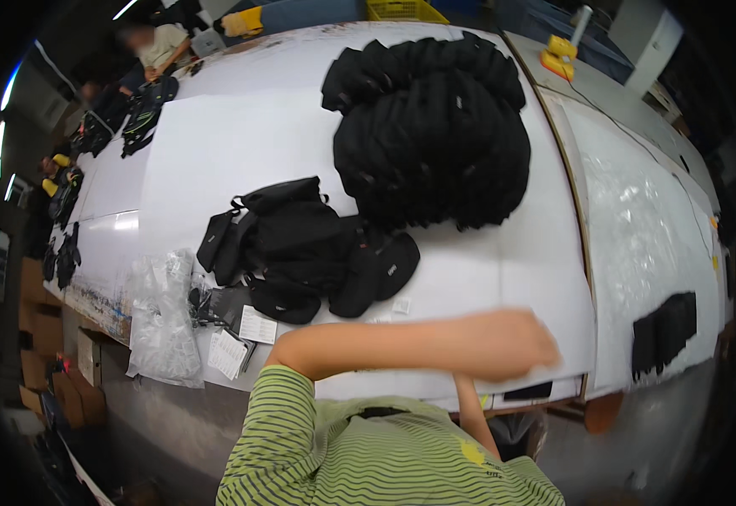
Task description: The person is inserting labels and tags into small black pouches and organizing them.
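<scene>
The left hand (511, 344) lies at about five o'clock in the view, its forearm sweeping across from the striped green shoulder toward the right. It is blurred, and whether its grip is clenched or released cannot be told; it seems to rest on or just above the white bench (241, 143) near the front edge, with nothing clearly held. The right hand is hidden: only a bare right forearm (473, 417) shows beneath the left arm at six o'clock, dropping below the bench edge, so its grip is out of sight.

Nearest the left hand, at its ten o'clock, a small white tag (401, 305) lies flat on the bench. Just beyond it, toward nine o'clock, sits a loose cluster of black waist bags (300, 249), overlapping one another with straps trailing to the left. At eight o'clock from the cluster lie white paper cards (241, 341) and, touching them, a crumpled heap of clear plastic bags (161, 316) that hangs over the bench edge.

At twelve o'clock a large mound of black bags (435, 135) is heaped at the far middle of the bench. At three o'clock a second bench carries a clear plastic sheet (646, 228) and a dark flat bag (665, 331). A yellow tool (560, 52) stands at one o'clock. At eleven o'clock another person (159, 44) sits at the far corner with more dark bags (144, 114).
</scene>
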`<state>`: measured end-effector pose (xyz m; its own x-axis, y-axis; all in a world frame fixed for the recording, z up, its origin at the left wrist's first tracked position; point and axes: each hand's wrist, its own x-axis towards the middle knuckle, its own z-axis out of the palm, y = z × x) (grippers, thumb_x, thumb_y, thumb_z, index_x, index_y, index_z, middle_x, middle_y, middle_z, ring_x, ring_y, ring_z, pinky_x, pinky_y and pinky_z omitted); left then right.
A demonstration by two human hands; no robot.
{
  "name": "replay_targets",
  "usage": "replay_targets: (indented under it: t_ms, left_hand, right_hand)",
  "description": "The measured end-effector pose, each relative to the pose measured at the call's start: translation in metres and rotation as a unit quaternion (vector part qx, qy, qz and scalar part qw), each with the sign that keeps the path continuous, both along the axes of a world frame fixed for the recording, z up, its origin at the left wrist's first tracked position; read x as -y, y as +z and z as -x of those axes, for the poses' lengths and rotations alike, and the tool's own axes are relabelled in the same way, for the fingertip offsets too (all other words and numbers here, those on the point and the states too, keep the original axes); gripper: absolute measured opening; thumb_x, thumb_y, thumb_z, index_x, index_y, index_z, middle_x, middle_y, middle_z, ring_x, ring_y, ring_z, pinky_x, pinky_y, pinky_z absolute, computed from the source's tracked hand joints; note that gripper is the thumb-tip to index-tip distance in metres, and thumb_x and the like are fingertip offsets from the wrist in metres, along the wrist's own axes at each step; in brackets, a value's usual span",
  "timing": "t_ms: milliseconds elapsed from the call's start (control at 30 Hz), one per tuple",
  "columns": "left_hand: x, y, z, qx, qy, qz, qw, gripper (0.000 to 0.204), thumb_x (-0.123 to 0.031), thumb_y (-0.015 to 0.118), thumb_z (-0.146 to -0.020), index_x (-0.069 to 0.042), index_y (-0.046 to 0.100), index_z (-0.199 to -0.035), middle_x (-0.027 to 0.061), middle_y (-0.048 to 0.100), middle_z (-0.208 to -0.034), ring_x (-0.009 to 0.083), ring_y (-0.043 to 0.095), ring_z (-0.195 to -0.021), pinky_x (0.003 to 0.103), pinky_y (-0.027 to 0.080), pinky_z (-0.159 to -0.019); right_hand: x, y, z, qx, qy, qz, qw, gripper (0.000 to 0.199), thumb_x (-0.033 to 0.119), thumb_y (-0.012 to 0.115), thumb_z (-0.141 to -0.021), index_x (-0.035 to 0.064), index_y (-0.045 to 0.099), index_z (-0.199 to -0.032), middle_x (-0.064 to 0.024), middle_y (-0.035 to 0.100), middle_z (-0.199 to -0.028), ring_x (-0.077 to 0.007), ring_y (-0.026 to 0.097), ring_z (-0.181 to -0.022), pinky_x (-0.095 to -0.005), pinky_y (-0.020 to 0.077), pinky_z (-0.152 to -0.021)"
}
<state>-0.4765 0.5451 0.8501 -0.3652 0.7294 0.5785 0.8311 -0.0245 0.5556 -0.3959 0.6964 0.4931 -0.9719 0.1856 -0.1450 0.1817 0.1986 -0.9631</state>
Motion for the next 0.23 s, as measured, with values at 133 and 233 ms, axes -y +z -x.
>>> replay_targets:
  t_ms: [133, 233]
  left_hand:
    - [0.008, 0.083, -0.108, -0.304, 0.033, -0.068, 0.95, 0.042, -0.024, 0.053, -0.078, 0.005, 0.051, -0.108, 0.0191, 0.055, -0.105, 0.0315, 0.052, -0.103, 0.034, 0.042, -0.086]
    - [0.02, 0.1, -0.126, -0.446, 0.156, 0.026, 0.881, 0.05, -0.027, 0.056, -0.077, 0.004, 0.05, -0.117, 0.0198, 0.053, -0.114, 0.0317, 0.047, -0.114, 0.036, 0.038, -0.098]
  right_hand:
    - [0.019, 0.036, -0.049, 0.003, 0.24, -0.303, 0.922, 0.068, 0.021, 0.067, -0.072, 0.0104, 0.039, -0.134, -0.0217, 0.037, -0.136, -0.0391, 0.031, -0.129, -0.0519, 0.0274, -0.102]
    - [0.033, 0.034, -0.051, 0.017, 0.331, -0.339, 0.881, 0.071, 0.025, 0.065, -0.074, 0.0124, 0.034, -0.137, -0.0194, 0.027, -0.144, -0.0413, 0.022, -0.133, -0.0549, 0.0202, -0.105]
